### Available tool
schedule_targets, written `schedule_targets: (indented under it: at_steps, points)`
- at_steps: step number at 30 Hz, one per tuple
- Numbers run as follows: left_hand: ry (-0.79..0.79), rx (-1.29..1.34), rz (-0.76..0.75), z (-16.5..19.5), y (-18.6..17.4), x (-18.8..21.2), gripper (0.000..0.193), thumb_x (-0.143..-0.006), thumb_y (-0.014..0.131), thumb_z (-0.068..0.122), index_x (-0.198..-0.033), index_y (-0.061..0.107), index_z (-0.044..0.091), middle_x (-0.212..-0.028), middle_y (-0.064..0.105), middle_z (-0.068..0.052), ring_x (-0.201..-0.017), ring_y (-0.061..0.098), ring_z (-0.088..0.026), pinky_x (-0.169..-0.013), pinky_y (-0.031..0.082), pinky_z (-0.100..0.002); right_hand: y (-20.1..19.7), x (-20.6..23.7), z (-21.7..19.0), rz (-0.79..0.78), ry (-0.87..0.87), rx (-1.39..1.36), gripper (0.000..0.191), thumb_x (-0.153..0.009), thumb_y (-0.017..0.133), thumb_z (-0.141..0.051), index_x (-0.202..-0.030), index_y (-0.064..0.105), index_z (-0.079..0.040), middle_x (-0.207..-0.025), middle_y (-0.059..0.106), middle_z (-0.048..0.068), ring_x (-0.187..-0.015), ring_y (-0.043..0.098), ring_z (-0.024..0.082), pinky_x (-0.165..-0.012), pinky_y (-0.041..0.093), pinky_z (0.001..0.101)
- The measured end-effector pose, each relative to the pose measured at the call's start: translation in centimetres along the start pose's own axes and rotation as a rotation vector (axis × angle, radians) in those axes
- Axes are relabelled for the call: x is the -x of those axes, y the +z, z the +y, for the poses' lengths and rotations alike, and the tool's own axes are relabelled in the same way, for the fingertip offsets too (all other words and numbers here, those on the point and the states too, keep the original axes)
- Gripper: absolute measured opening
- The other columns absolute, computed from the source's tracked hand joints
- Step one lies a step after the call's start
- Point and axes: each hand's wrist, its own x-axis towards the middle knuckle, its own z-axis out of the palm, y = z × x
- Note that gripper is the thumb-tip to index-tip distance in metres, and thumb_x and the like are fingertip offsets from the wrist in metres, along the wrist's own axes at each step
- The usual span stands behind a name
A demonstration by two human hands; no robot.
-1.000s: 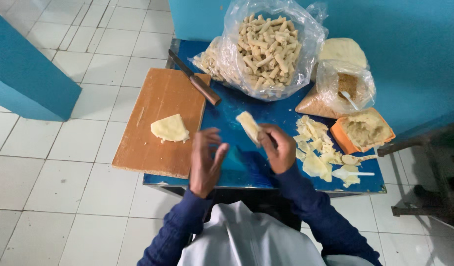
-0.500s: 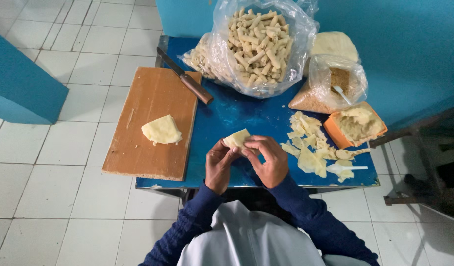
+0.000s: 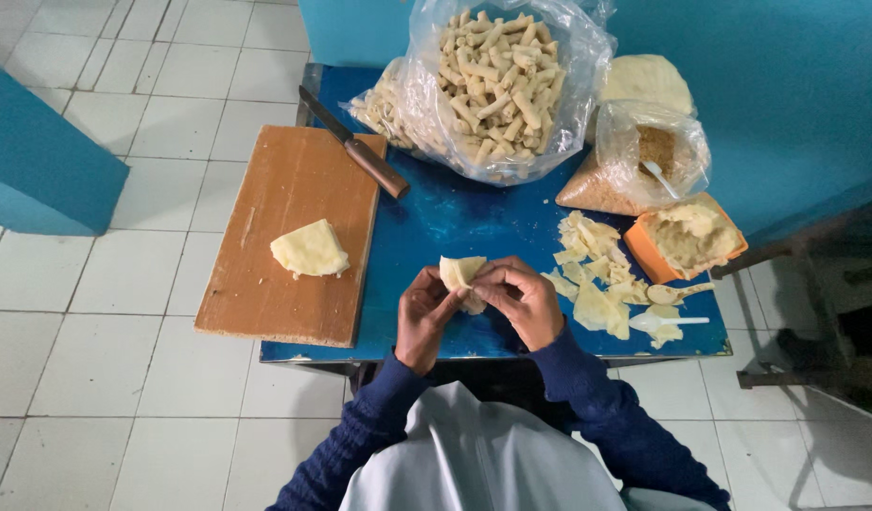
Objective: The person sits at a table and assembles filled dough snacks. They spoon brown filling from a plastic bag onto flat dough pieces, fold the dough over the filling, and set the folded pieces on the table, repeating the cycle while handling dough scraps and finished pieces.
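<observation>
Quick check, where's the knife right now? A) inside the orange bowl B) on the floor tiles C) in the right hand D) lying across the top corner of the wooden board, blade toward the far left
D: the knife lies untouched across the far corner of the wooden board, while both hands, left hand and right hand, hold a folded dough wrapper.

Home kitchen — cutting board (image 3: 289, 237), knife (image 3: 355, 145)
</observation>
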Motion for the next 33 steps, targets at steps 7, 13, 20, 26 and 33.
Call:
schedule_targets:
  at_steps: [7,13,20,26,33]
  points:
    - [-0.05,0.025,0.013,0.1,0.0,0.1,0.023,-0.097,0.071,0.01,-0.115,0.06,-0.001,-0.107,0.071,-0.007,-0.099,0.068,-0.012,-0.088,0.056,-0.027,-0.2,-0.1,1.3,-0.012,0.061,-0.06,0.012,-0.094,0.072,-0.01,-0.097,0.076,0.0,-0.107,0.068,0.006,-0.096,0.068,0.014,-0.084,0.056,0.0282]
    - [-0.025,-0.063,0.019,0.5,0.3,0.1,0.025,-0.095,0.073,0.008,-0.113,0.058,0.0,-0.106,0.07,-0.006,-0.098,0.068,-0.012,-0.087,0.056,-0.028,0.1,0.0,1.9,-0.021,0.018,-0.029,0.01,-0.093,0.073,-0.01,-0.096,0.076,-0.001,-0.108,0.067,0.005,-0.097,0.066,0.013,-0.084,0.056,0.0276]
    - [-0.059,-0.032,0.019,0.5,0.1,0.1,0.022,-0.098,0.07,0.012,-0.113,0.06,0.0,-0.105,0.071,-0.007,-0.097,0.069,-0.011,-0.087,0.056,-0.026,0.1,-0.1,2.6,-0.016,0.107,-0.15,0.011,-0.09,0.078,-0.012,-0.095,0.077,-0.002,-0.108,0.064,0.002,-0.09,0.063,0.007,-0.08,0.052,0.0247]
    - [-0.034,-0.079,-0.003,0.4,0.1,0.2,0.024,-0.095,0.073,0.011,-0.112,0.058,0.001,-0.105,0.07,-0.007,-0.097,0.069,-0.012,-0.086,0.056,-0.027,0.1,0.0,2.4,-0.01,0.058,-0.048,0.011,-0.089,0.08,-0.012,-0.094,0.077,-0.003,-0.107,0.063,0.002,-0.089,0.064,0.008,-0.078,0.054,0.0246]
    - [-0.06,-0.073,0.023,0.1,-0.3,0.1,0.019,-0.099,0.069,0.01,-0.11,0.06,-0.001,-0.104,0.072,-0.01,-0.095,0.069,-0.013,-0.085,0.056,-0.028,-0.1,0.4,4.5,-0.034,0.211,-0.42,0.013,-0.098,0.07,-0.012,-0.097,0.071,0.0,-0.108,0.064,0.006,-0.101,0.064,0.011,-0.09,0.055,0.0289]
